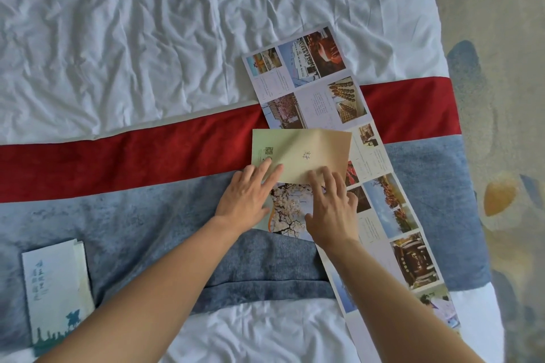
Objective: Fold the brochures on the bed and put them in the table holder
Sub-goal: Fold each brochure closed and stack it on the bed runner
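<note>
Both grips lie flat and open-palmed on the brochure, holding nothing closed: your left hand pins the folded tan panel with spread fingers, your right hand presses the crease just beside it. That brochure sits on the bed, across the red stripe and blue runner. It is light, thin paper, likely slick, and the soft bedding gives under pressure, so creases may wander; take it by the panel edges, not the middle. A long unfolded brochure lies touching on the right, running close to the bed's edge. A folded one rests well apart at lower left. Open room lies leftward; no holder is in view.
</note>
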`<state>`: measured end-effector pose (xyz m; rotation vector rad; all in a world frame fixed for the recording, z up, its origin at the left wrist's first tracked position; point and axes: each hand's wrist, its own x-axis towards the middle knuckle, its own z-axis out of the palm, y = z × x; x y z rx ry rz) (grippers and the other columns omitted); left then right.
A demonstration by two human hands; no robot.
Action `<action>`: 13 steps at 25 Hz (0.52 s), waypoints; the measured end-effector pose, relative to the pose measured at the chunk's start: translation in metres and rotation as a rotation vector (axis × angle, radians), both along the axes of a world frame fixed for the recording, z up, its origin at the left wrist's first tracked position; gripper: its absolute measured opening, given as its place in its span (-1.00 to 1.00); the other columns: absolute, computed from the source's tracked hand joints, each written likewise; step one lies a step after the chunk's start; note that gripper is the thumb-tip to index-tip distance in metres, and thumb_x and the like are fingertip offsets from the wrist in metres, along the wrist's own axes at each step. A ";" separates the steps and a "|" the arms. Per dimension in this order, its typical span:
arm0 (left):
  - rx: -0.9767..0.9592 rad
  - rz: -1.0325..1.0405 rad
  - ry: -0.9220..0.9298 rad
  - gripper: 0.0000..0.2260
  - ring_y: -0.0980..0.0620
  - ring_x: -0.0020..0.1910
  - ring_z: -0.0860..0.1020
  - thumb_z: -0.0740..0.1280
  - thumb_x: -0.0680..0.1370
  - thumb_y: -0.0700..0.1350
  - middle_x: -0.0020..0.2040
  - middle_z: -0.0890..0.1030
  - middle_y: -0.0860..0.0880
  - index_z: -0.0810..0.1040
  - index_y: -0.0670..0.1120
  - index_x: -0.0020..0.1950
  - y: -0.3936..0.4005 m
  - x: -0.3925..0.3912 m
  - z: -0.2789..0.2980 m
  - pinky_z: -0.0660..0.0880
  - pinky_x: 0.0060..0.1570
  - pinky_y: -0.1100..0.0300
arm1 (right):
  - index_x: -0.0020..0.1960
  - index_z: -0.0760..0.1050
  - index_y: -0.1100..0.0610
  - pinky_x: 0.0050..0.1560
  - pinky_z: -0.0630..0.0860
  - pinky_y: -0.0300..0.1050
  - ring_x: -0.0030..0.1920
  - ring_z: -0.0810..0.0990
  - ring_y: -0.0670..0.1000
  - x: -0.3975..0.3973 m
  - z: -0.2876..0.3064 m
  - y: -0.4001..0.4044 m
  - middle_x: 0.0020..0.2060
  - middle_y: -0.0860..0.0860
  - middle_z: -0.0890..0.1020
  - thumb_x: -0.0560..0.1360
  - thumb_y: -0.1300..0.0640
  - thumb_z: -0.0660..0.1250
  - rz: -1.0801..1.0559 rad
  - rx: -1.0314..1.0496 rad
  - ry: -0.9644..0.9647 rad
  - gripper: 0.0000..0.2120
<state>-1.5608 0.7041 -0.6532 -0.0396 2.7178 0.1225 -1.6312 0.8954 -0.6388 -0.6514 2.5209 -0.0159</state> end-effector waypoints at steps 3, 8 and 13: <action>0.061 0.017 0.122 -0.39 -0.09 0.10 0.44 0.46 0.44 -0.12 0.26 0.41 -0.11 0.33 -0.09 0.44 -0.003 -0.001 0.006 0.48 0.08 0.04 | 0.61 -0.08 -0.01 0.51 0.02 0.35 0.59 -0.04 0.16 0.002 0.001 -0.004 0.60 0.04 0.01 0.48 -0.01 0.41 0.023 -0.005 0.010 -0.11; 0.134 0.207 0.090 -0.33 -0.13 0.28 0.38 0.47 0.43 -0.09 0.35 0.35 -0.15 0.27 -0.09 0.48 -0.007 0.003 0.007 0.46 0.20 -0.03 | 0.61 -0.15 0.02 0.52 0.08 0.31 0.58 -0.01 0.21 0.001 0.002 -0.011 0.60 0.13 0.00 0.48 0.01 0.44 -0.144 -0.025 -0.034 -0.05; 0.248 0.457 0.082 -0.15 -0.06 0.03 0.39 0.47 0.44 -0.14 0.09 0.37 -0.11 0.06 -0.02 0.62 -0.005 0.011 0.003 0.49 0.06 0.03 | 0.59 -0.03 0.06 0.22 0.46 0.19 0.22 0.43 0.24 -0.003 0.004 -0.002 0.28 0.21 0.38 0.44 0.20 0.40 -0.521 -0.211 -0.081 -0.13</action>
